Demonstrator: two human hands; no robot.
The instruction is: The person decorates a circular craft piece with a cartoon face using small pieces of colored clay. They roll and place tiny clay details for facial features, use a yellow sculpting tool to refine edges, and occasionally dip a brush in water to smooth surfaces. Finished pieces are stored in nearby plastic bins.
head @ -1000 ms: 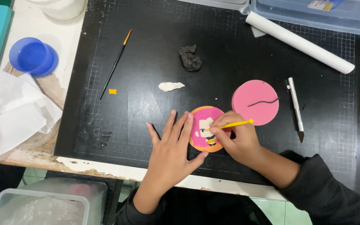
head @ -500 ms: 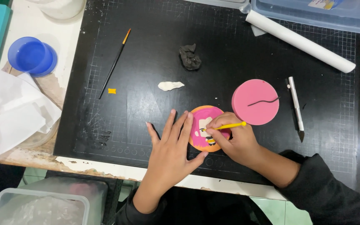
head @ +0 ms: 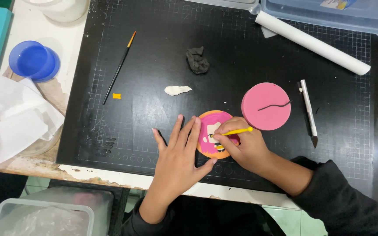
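Note:
My left hand [head: 178, 155] lies flat on the black cutting mat [head: 154, 52], fingers spread, its fingertips touching the left edge of a small round orange-rimmed clay disc [head: 211, 126] with pink and white shapes on it. My right hand [head: 246, 146] grips a thin yellow modelling tool [head: 238, 131] and presses its tip onto the disc's surface. The right hand covers the disc's right part.
A larger pink disc [head: 265, 106] with a thin dark clay strand lies to the right, beside a craft knife [head: 308, 111]. A dark clay lump [head: 197, 60], a white clay piece [head: 176, 90], a paintbrush [head: 119, 66], a paper roll [head: 311, 41], a blue cup [head: 32, 60] and crumpled paper [head: 9, 118] surround the mat.

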